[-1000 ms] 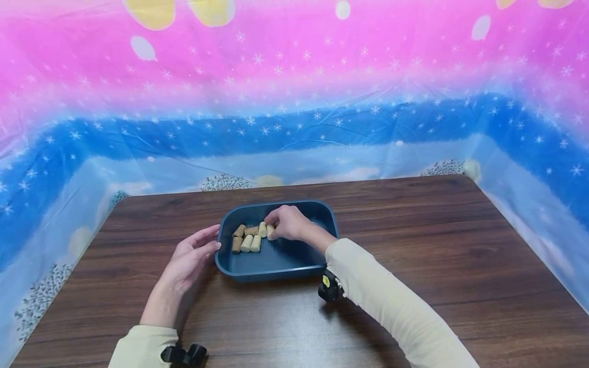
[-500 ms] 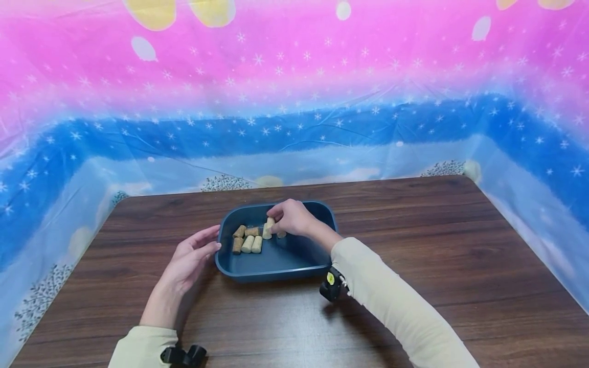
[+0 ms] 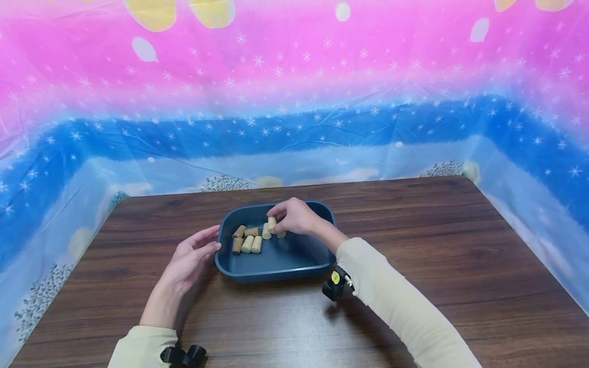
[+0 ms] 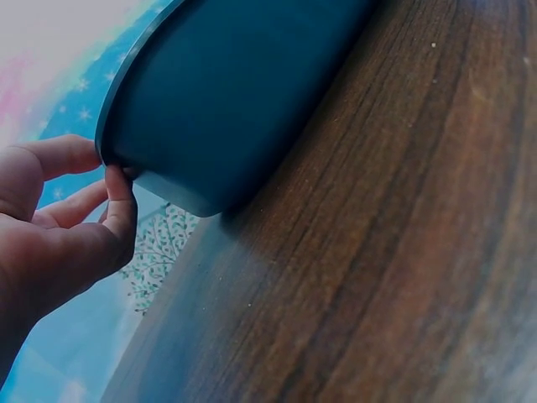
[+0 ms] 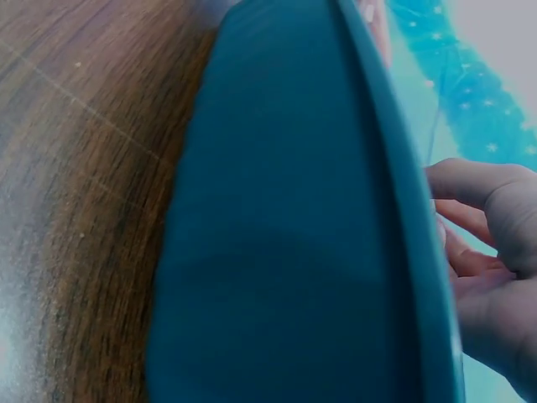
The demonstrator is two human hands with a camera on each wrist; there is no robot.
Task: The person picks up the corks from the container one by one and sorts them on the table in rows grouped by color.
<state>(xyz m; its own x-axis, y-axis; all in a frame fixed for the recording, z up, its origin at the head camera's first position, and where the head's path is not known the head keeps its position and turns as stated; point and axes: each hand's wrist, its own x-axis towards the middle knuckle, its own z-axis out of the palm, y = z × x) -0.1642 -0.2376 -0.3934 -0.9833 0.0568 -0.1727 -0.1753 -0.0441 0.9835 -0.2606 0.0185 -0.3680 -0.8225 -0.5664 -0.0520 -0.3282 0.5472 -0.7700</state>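
Observation:
A dark blue rectangular tray (image 3: pixel 285 258) sits on the table, with several corks lying at its left side. My right hand (image 3: pixel 296 217) is over the tray and pinches a pale cork (image 3: pixel 272 224) between thumb and fingers. Close beside it a pale cork (image 3: pixel 266 232) stands to the left, and another pale cork (image 3: pixel 281 234) shows partly under the hand. Farther left lie two pale corks (image 3: pixel 251 244) side by side and browner corks (image 3: pixel 236 245). My left hand (image 3: pixel 188 258) touches the tray's left rim with fairly straight fingers. In the right wrist view, the tray wall (image 5: pixel 277 218) hides the corks.
The brown wooden table (image 3: pixel 414 230) extends around the tray on all sides. A pink and blue patterned cloth (image 3: pixel 294 122) hangs behind it and along both sides. Each wrist carries a small black camera, with the left camera (image 3: pixel 184 355) near the front edge of view.
My right hand has drawn slightly back to the right, and the pale cork in its fingers now shows more. The corks near it shifted a little. The left hand stays at the rim.

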